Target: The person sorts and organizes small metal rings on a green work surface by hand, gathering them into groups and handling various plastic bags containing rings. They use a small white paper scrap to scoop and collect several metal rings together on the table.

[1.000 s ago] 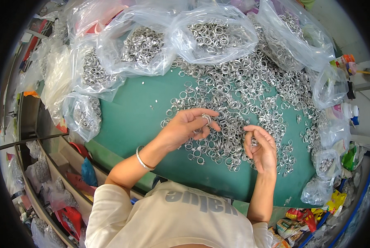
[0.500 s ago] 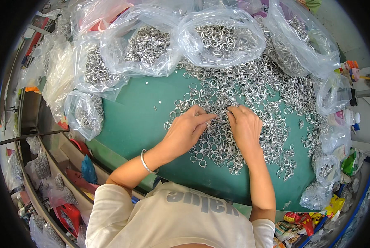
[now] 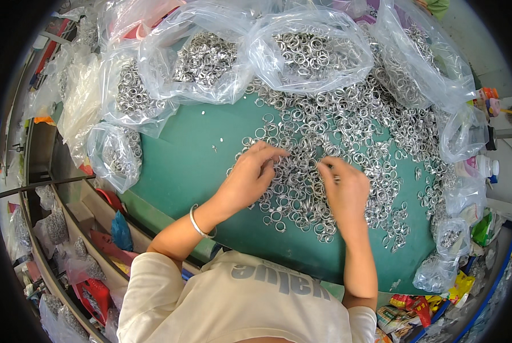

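Observation:
A spread of silver-coloured metal rings (image 3: 293, 197) lies loose on the green tabletop (image 3: 181, 171). Over its left part reaches my left hand (image 3: 250, 174), index finger stretched to the right and thumb apart from it, with nothing I can see held between them. A metal bangle (image 3: 196, 222) circles that wrist. My right hand (image 3: 347, 186) is above the middle of the spread, fingers curled and thumb and fingertips pinched together. A small bit of metal shows at its fingers, but what it is stays too blurred to tell.
Clear plastic bags of rings line the far side: one at left (image 3: 133, 94), one beside it (image 3: 204, 60), a wide one (image 3: 310, 51) and one at right (image 3: 405, 74). Smaller bags (image 3: 450, 237) edge the right. Open drawers (image 3: 84, 214) stand at left, a white bottle (image 3: 487, 166) at right.
My hands have moved apart from their near meeting over the rings. The left has shifted slightly left with its fingers spreading; the right has drawn a little right and nearer to me.

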`<state>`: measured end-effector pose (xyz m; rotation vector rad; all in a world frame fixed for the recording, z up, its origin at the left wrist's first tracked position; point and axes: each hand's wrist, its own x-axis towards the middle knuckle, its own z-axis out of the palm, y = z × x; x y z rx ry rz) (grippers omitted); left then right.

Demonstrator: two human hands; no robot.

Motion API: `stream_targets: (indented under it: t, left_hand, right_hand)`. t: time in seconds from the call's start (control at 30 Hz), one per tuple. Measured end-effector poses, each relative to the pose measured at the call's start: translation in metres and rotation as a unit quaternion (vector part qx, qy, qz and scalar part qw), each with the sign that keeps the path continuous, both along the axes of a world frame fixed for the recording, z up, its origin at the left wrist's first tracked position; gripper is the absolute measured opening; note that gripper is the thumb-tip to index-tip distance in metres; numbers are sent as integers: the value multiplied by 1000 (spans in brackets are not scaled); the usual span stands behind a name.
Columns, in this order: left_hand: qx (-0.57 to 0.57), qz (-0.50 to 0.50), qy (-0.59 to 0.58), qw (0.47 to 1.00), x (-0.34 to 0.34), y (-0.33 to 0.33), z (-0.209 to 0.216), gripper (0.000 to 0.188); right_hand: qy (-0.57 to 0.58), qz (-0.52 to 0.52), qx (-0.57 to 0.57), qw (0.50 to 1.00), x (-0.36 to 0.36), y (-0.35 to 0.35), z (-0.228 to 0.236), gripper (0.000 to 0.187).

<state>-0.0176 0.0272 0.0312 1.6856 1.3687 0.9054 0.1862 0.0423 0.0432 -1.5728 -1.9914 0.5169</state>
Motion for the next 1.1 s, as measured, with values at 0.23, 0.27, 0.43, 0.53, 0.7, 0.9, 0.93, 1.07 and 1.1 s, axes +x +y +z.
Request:
stream_targets:
  t: [0.23,0.27,0.43,0.53,0.7,0.9,0.93,1.07,1.1]
  left_hand:
    - [30,20,150,988,7,8,14,21]
    - [27,11,155,988,11,13,15,21]
    - [63,-23,208,976,27,38,4,21]
    - [68,-43,264,961,28,44,-5,17]
    - [77,-58,276,956,29,44,-8,8]
    - [78,-8,107,991,15,41,6,8]
    - [-13,-4,5,1000,12,40,6,9]
    - [-283,-6,-342,896,0,35,9,13]
    - [-326,-10,-410,852,-1,34,10,14]
  right_hand:
    - [144,-12,-174,974,1,3,11,4]
    - [319,20,-187,929,10,4,7,3]
    - [689,-21,-358,630,34,10,6,9]
    - [601,-10,-357,715,30,21,5,5]
    - [-12,46,-69,997,-7,49,3,13]
    - [-4,13,-54,998,-2,55,-4,9]
    - [49,1,-94,994,6,55,-4,9]
    - [40,-6,-80,996,7,53,-1,11]
    - [12,2,-83,996,1,52,2,12]
